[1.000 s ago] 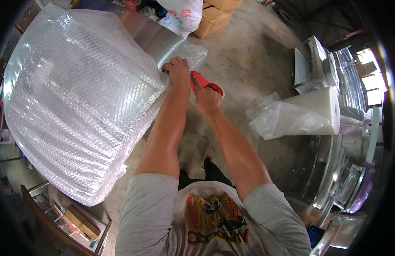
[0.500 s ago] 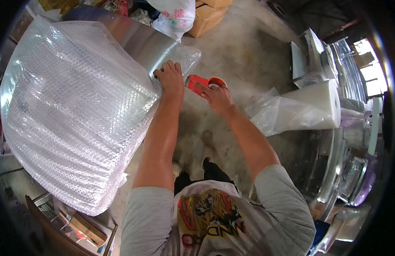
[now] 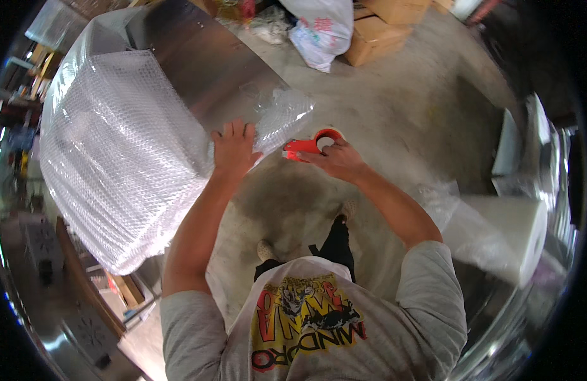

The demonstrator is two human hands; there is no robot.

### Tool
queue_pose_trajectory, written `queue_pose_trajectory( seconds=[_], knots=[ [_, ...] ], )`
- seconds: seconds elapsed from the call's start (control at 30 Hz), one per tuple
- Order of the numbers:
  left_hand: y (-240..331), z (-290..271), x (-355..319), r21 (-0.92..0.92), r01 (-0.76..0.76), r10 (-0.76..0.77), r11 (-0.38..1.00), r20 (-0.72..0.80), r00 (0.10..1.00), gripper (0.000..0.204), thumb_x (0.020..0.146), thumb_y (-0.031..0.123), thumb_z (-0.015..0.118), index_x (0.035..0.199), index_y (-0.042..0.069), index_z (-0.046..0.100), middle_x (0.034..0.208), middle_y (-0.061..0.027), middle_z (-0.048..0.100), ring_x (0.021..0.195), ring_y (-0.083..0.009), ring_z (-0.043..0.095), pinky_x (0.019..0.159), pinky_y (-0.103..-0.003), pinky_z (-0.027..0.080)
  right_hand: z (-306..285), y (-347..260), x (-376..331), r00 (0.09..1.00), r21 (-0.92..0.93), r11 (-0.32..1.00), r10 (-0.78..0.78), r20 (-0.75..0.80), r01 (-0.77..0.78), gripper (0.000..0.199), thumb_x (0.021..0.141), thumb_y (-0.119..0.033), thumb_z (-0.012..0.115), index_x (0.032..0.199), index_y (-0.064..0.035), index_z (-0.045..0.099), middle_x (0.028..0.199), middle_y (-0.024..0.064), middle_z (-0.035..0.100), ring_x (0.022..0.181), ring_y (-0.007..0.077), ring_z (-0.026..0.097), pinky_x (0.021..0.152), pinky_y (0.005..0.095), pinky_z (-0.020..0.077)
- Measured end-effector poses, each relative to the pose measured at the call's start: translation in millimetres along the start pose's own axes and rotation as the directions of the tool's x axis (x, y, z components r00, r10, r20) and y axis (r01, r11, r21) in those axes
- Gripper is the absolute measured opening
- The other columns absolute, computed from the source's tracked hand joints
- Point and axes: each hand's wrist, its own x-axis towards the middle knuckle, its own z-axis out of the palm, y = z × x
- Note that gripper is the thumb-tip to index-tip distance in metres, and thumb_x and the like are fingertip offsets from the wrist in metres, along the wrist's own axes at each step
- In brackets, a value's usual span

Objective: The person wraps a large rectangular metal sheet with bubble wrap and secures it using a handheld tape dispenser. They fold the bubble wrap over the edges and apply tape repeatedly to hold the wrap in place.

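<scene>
A large metal-sheeted item stands at my left, its bare brushed-metal top [image 3: 198,60] partly covered by clear bubble wrap [image 3: 119,146]. A loose flap of the wrap [image 3: 284,114] lies over the near right corner of the metal. Fingers spread, my left hand [image 3: 233,149] presses flat on the wrapped edge. My right hand [image 3: 339,160] grips a red tape dispenser [image 3: 301,148] with a tape roll in it, held just right of that corner, over the floor. Whether tape runs from it to the wrap, I cannot tell.
A big roll of wrap [image 3: 515,235] lies at the right with a loose sheet trailing off it. White sack [image 3: 322,32] and cardboard boxes [image 3: 376,38] are at the back. Metal-framed pieces stand along the right, and a low frame with a carton [image 3: 125,289] is at lower left.
My view has turned, and more bare metal shows. My left hand has gone from curled fingers at the corner to lying flat on the edge. The dispenser stays in my right hand.
</scene>
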Motion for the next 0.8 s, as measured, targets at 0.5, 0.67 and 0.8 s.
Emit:
queue_pose_trajectory(
  seconds=[0.5,0.67,0.8],
  knots=[
    [22,-8,14,0.014,0.16,-0.16,0.987,0.116,0.98,0.075,0.065,0.049,0.088,0.125,0.02,0.055,0.115,-0.0065,0.053,0.108,-0.0273,0.052,0.094,-0.049,0.038,43,238,-17,0.981,0.148,0.972,-0.19,0.037,0.183,0.074,0.086,-0.014,0.062,0.151,-0.0436,0.043,0.075,0.0014,0.067,0.071,0.0185,0.068,0.09,0.0424,0.0531],
    [15,-4,11,0.008,0.17,-0.17,0.985,0.079,0.982,0.069,0.067,0.045,0.088,0.122,0.018,0.055,0.113,-0.0074,0.054,0.107,-0.0282,0.052,0.093,-0.049,0.038,51,260,26,0.949,0.134,0.949,-0.299,0.096,0.285,0.077,0.086,-0.012,0.061,0.15,-0.0493,0.041,0.073,0.0031,0.066,0.07,0.021,0.069,0.088,0.0411,0.0537],
    [30,-18,22,0.027,0.287,-0.285,0.958,0.242,0.928,0.08,0.065,0.052,0.088,0.127,0.015,0.053,0.12,-0.011,0.052,0.119,-0.0308,0.05,0.102,-0.054,0.036,57,272,59,0.906,0.122,0.913,-0.404,0.129,0.39,0.077,0.086,-0.013,0.06,0.149,-0.0518,0.041,0.072,0.0041,0.065,0.071,0.0216,0.069,0.087,0.0418,0.0532]
  ],
)
